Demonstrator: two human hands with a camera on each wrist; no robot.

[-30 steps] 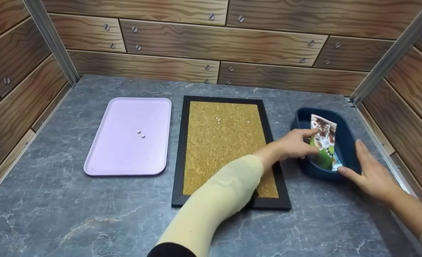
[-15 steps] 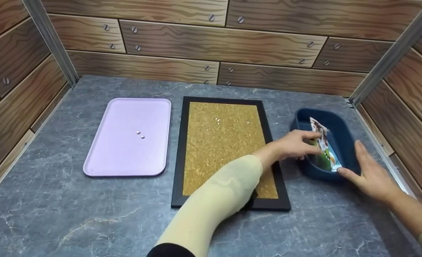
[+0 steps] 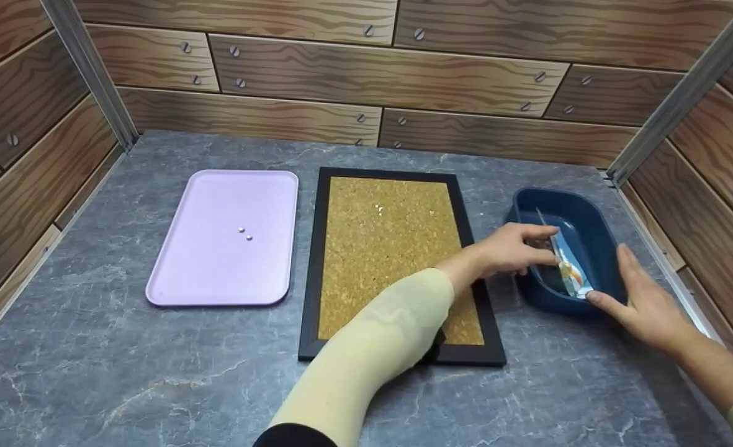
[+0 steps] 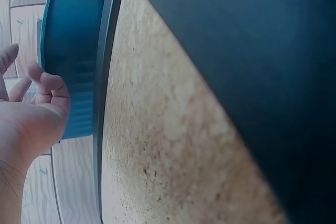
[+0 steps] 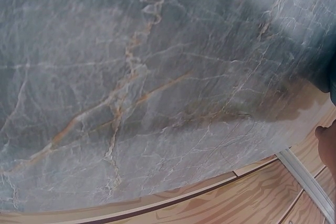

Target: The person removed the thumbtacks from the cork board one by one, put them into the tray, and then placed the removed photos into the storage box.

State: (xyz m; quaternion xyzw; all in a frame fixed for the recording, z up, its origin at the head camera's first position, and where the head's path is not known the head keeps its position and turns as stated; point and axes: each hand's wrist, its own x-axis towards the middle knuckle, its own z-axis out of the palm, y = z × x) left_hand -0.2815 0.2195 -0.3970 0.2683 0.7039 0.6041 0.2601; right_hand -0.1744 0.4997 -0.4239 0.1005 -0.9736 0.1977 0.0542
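Note:
A dark blue bin (image 3: 599, 245) with rounded corners stands at the right. Inside it a picture card (image 3: 570, 276), blue and orange where it shows, stands almost edge-on and tilted. My left hand (image 3: 508, 249) reaches over the bin's left rim, index finger and thumb apart, their tips at the card. In the left wrist view the other fingers (image 4: 51, 85) of this hand bend near the rim. My right hand (image 3: 655, 307) holds the bin at its right near corner, thumb at the rim and fingers along the outer wall. Only a bit of that hand (image 5: 326, 148) shows in the right wrist view.
A black-framed cork board (image 3: 382, 261) lies left of the bin, under my left forearm, with small pale specks on it. Farther left is a lilac tray (image 3: 223, 267) bearing two tiny shiny beads (image 3: 245, 234). Wood-patterned walls (image 3: 316, 68) enclose the marbled table.
The tiger picture that faced up has turned leftward until edge-on, and blue behind it now shows. My left hand has barely shifted; the right hand stays on the bin.

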